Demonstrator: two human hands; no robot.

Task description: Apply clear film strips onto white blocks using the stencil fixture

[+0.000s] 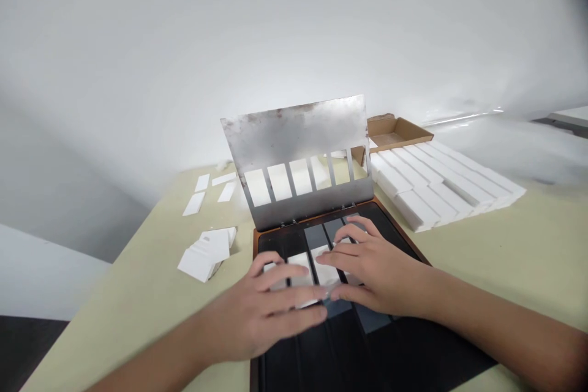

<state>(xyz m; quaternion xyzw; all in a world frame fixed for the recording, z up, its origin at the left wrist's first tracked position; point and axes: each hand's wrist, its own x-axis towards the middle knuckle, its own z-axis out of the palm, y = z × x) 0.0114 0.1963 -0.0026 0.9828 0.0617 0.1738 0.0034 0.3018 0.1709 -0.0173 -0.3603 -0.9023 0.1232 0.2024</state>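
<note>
A black board (316, 349) with an orange-brown edge and slots lies before me. A metal plate with rectangular windows (298, 138) stands raised on hinges at its far edge. Several white cards (301, 278) lie side by side in the slots. My left hand (271, 300) is over the left cards, fingers stretched out and apart. My right hand (367, 263) lies over the slots on the right, fingers spread, the fingertips at another white card (327, 266). Parts of the cards are hidden beneath both hands.
Left of the board sits a loose pile of white cards (206, 254), with several single cards (193, 203) farther back on the yellow-green table (138, 294). Rows of stacked white cards (441, 180) and an open cardboard box (399, 131) stand at the right.
</note>
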